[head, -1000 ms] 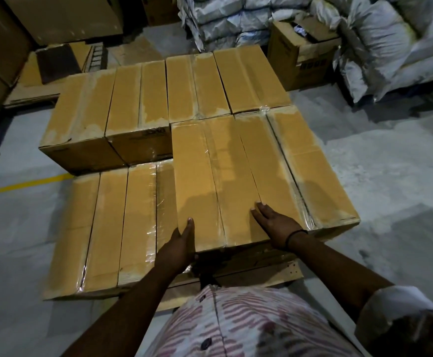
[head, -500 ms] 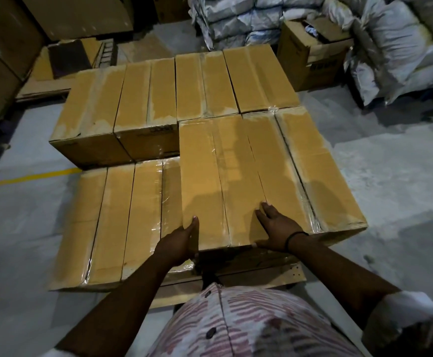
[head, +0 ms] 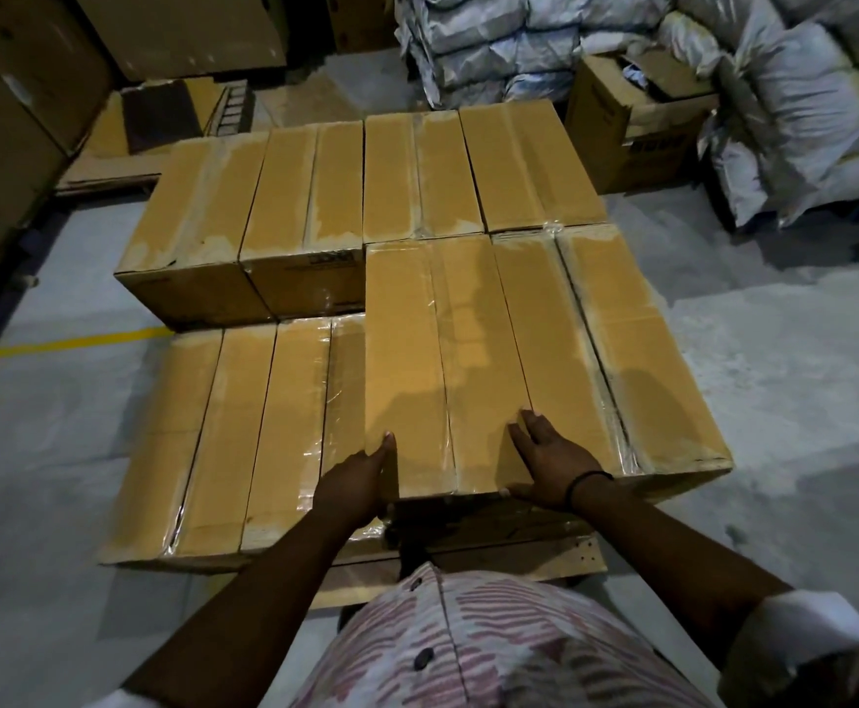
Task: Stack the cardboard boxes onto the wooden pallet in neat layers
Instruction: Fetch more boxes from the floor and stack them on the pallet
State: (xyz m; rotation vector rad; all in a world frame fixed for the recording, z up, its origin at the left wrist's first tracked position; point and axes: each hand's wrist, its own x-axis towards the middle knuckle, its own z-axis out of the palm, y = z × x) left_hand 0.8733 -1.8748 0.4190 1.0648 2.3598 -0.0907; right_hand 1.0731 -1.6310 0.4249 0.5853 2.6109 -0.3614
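Taped brown cardboard boxes are stacked on a wooden pallet (head: 519, 562), whose front edge shows below them. The near upper-layer box (head: 432, 350) sits beside another upper box (head: 616, 350) on its right. My left hand (head: 358, 485) holds the near left corner of that box, thumb on top. My right hand (head: 545, 459) lies flat on its top near the front right edge, fingers straight. Two lower-layer boxes (head: 223, 431) lie uncovered at the left. Several upper boxes (head: 346, 186) fill the back row.
An open cardboard box (head: 631, 120) and piles of white sacks (head: 795, 109) stand at the back right. Large cartons (head: 3, 135) line the left side. A yellow line (head: 75, 342) crosses the grey concrete floor at the left.
Both hands stay on the near upper box, which has hardly shifted. My view has moved slightly, so the stack sits a little further right in the frame.
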